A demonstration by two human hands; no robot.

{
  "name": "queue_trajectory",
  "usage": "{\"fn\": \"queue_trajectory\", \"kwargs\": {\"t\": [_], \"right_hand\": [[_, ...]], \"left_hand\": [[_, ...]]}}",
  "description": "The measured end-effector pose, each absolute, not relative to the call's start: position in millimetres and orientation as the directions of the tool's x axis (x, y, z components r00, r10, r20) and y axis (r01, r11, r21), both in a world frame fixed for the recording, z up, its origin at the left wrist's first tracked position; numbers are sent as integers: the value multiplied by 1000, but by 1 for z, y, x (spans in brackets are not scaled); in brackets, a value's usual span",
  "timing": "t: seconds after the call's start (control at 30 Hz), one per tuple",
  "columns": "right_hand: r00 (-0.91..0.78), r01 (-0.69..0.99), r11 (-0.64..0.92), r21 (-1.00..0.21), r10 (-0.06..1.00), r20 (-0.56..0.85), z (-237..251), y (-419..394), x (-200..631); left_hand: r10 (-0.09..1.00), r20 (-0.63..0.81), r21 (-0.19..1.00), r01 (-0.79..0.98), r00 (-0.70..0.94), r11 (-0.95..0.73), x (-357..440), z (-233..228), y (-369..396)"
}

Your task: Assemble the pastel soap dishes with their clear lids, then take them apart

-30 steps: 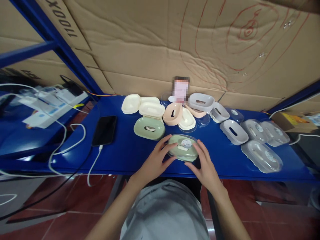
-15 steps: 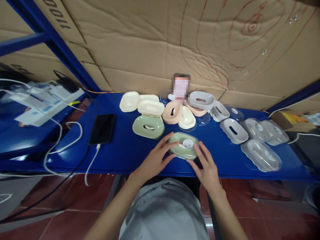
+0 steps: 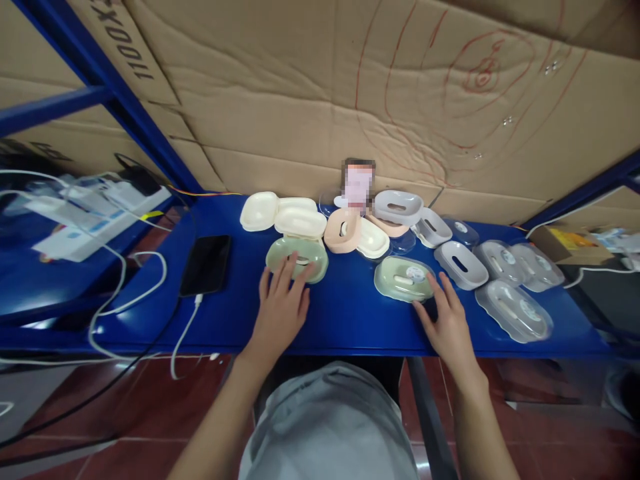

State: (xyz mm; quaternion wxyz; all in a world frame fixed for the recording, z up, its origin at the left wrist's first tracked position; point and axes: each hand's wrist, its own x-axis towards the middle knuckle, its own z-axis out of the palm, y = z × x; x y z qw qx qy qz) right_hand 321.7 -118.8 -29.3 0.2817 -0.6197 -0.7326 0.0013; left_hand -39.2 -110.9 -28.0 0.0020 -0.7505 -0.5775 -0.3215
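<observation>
A green soap box with a clear lid (image 3: 404,279) lies on the blue shelf (image 3: 345,313), right of centre. My right hand (image 3: 447,323) rests open just beside its lower right edge, fingers spread. My left hand (image 3: 281,308) reaches forward with spread fingers whose tips touch an open green soap dish (image 3: 296,257) at the left of the pile. Cream dishes (image 3: 283,215), a peach dish (image 3: 343,231) and grey dishes (image 3: 461,264) lie behind and to the right.
A black phone (image 3: 206,264) on a white cable (image 3: 187,327) lies left of my left hand. Several lidded grey boxes (image 3: 515,308) sit at the right. Cardboard (image 3: 350,100) backs the shelf. White chargers and cables clutter the far left.
The lidded green box has shifted to the right. My left hand has left it and gone to the open green dish. My right hand's fingers have come off the box's edge.
</observation>
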Motion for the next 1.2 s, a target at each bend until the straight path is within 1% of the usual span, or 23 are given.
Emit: {"fn": "queue_trajectory", "kwargs": {"t": [0.07,0.1,0.17,0.23,0.3,0.4,0.43,0.5,0.6,0.67,0.73,0.8,0.83,0.93,1.0,1.07,1.13,1.2], "right_hand": [[-71,899,233,-371,913,401,-30,-120,323],[-59,900,230,-371,907,417,-29,-121,320],[-27,902,231,-365,874,485,-25,-123,309],[-54,882,293,-368,840,540,-18,-124,291],[-206,829,431,-357,828,521,-9,-125,267],[-524,704,638,-312,763,379,-1,-124,232],[-594,667,679,-306,733,332,-1,-124,223],[-660,627,717,-305,697,281,-3,-124,211],[-646,629,713,-309,701,303,-14,-127,210],[-574,659,682,-318,729,372,-22,-131,217],[-457,688,632,-356,759,464,-28,-136,226],[-322,698,578,-422,780,536,-32,-140,233],[-258,698,550,-459,791,555,-33,-142,236],[-124,698,476,-535,816,564,-32,-144,237],[-117,707,460,-537,825,552,-31,-144,233],[-167,726,470,-502,828,535,-30,-144,227],[-258,740,504,-446,824,504,-30,-144,220],[-356,737,551,-392,809,468,-28,-144,215]], "left_hand": [[882,455,320,902,120,-288,-51,-28,-105],[885,446,304,908,132,-288,-55,-29,-104],[879,443,287,901,176,-325,-57,-28,-105],[862,438,287,869,255,-403,-52,-27,-111],[839,409,307,811,360,-498,-43,-25,-121],[807,360,365,726,468,-583,-34,-18,-136],[802,357,392,702,479,-595,-35,-16,-139],[805,378,454,667,456,-591,-42,-11,-139],[832,428,506,669,354,-545,-62,-7,-121],[858,428,478,735,283,-481,-73,-8,-101],[891,386,407,823,239,-397,-78,-11,-82],[905,347,341,866,246,-366,-72,-14,-75],[902,339,326,866,268,-379,-66,-16,-77],[847,335,362,774,412,-520,-41,-19,-104],[778,344,419,655,526,-628,-27,-20,-128],[761,392,447,615,518,-649,-20,-21,-146],[785,431,427,666,445,-611,-21,-21,-153],[802,443,375,729,402,-573,-27,-21,-152]]}}
